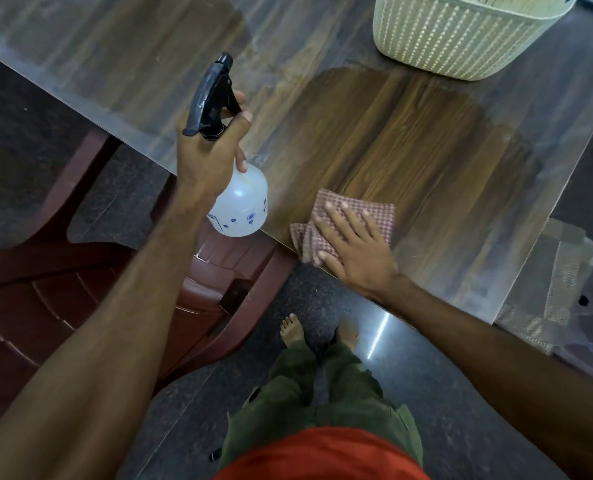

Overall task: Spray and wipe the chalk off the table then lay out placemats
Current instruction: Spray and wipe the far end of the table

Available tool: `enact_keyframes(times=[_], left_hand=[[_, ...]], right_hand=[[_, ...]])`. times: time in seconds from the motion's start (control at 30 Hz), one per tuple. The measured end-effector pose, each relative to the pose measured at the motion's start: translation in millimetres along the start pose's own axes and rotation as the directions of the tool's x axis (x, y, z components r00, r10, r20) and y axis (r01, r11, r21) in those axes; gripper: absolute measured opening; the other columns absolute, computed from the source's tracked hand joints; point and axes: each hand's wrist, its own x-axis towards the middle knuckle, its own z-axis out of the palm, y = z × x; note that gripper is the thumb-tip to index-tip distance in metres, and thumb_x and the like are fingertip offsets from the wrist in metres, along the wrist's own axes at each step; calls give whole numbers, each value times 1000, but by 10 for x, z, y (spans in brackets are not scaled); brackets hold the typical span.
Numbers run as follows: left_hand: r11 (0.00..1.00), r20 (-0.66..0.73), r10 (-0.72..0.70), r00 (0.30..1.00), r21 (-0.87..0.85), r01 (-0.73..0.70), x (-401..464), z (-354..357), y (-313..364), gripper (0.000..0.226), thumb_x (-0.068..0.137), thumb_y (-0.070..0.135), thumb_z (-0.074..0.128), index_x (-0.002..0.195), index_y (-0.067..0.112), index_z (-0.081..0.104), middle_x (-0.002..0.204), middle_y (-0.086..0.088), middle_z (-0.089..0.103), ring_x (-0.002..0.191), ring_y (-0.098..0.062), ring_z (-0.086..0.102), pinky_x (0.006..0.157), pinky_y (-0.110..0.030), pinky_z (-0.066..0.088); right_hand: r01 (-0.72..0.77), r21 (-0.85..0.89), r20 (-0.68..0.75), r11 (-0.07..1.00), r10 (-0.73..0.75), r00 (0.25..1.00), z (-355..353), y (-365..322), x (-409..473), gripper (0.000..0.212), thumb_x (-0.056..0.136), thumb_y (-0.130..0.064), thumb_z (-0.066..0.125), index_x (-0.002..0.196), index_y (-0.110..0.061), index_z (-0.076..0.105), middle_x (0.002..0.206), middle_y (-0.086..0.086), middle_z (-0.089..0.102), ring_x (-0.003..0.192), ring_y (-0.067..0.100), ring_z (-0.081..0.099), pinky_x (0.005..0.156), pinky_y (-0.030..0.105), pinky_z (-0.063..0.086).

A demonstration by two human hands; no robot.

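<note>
Two bare hands were busy at the wooden table. The left hand gripped the neck of a spray bottle, with fingers curled round it near the black trigger top. The bottle was held up at the table's near edge, above a dark red plastic chair. The right hand lay flat with straight fingers, pressing a checked cloth onto the table near the edge. Beside the cloth the wood looked dark brown and clean. The rest of the table looked pale and dusty with chalk. A cream basket stood on the far side of the table, well apart from the cloth.
</note>
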Motion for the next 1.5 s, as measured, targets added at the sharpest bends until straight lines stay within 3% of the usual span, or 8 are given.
enact_keyframes(times=[0.2, 0.3, 0.4, 0.53, 0.8, 1.0, 1.3, 1.5], left_hand=[[999, 2, -48, 999, -1, 48, 28, -33, -129, 16, 91, 19, 65, 107, 18, 64, 102, 17, 68, 46, -15, 53, 51, -30, 46], [999, 14, -34, 999, 3, 34, 44, -24, -107, 14, 91, 18, 66, 105, 20, 64, 100, 20, 68, 52, -15, 57, 52, -30, 46], [999, 25, -39, 999, 7, 39, 77, -6, -30, 11, 92, 19, 65, 102, 24, 64, 98, 22, 69, 44, -14, 52, 57, -29, 48], [999, 48, -38, 998, 5, 38, 104, 74, 57, 10, 91, 23, 65, 101, 26, 65, 96, 24, 70, 40, -10, 50, 62, -26, 48], [999, 145, -31, 989, 12, 30, 92, 423, 129, 11, 93, 20, 64, 104, 23, 64, 83, 18, 69, 40, -7, 50, 65, -18, 49], [1000, 186, -1, 983, 10, -1, 188, 799, 191, 16, 94, 14, 63, 97, 30, 63, 88, 24, 69, 40, -6, 50, 63, -22, 51], [1000, 260, -8, 966, 6, 7, 397, 1437, 285, 12, 94, 8, 61, 100, 20, 63, 89, 18, 68, 37, -8, 48, 65, -6, 46], [998, 265, -58, 962, 32, 51, 513, 1813, 216, 10, 96, 10, 59, 105, 12, 61, 99, 10, 66, 38, -6, 48, 70, -9, 46]], right_hand=[[34, 45, 16, 998, -35, 999, -28, -487, 985, 62, 99, -55, 29, 152, -24, 32, 162, 5, 23, 149, 28, 18, 120, 50, 10], [39, 74, -15, 996, -38, 999, -1, -467, 930, 59, 100, -54, 32, 151, -24, 36, 160, 5, 27, 148, 28, 23, 119, 51, 15], [12, 61, 14, 998, -13, 1000, -17, -228, 518, 64, 100, -58, 17, 155, -26, 25, 163, 4, 18, 150, 26, 14, 121, 49, 8], [-230, 76, 1, 970, 231, 973, -43, 316, -116, 66, 99, -62, 9, 155, -29, 21, 163, 1, 15, 150, 23, 11, 119, 47, 7], [-636, 193, -23, 747, 651, 759, -167, 1282, -100, 66, 97, -61, 19, 157, -31, 16, 165, 3, 10, 151, 25, 5, 121, 50, 4], [-508, 108, -53, 855, 515, 856, -75, 1193, -627, 66, 98, -62, 21, 157, -32, 15, 165, 0, 11, 151, 23, 10, 120, 48, 12], [-713, 186, -44, 676, 731, 681, -240, 2385, -317, 68, 96, -64, 22, 156, -32, 19, 165, 2, 10, 152, 26, 5, 120, 48, 3], [-717, 191, -40, 670, 735, 676, -372, 3210, 103, 66, 99, -62, 26, 156, -31, 18, 165, 3, 8, 151, 28, 4, 120, 51, 2]])
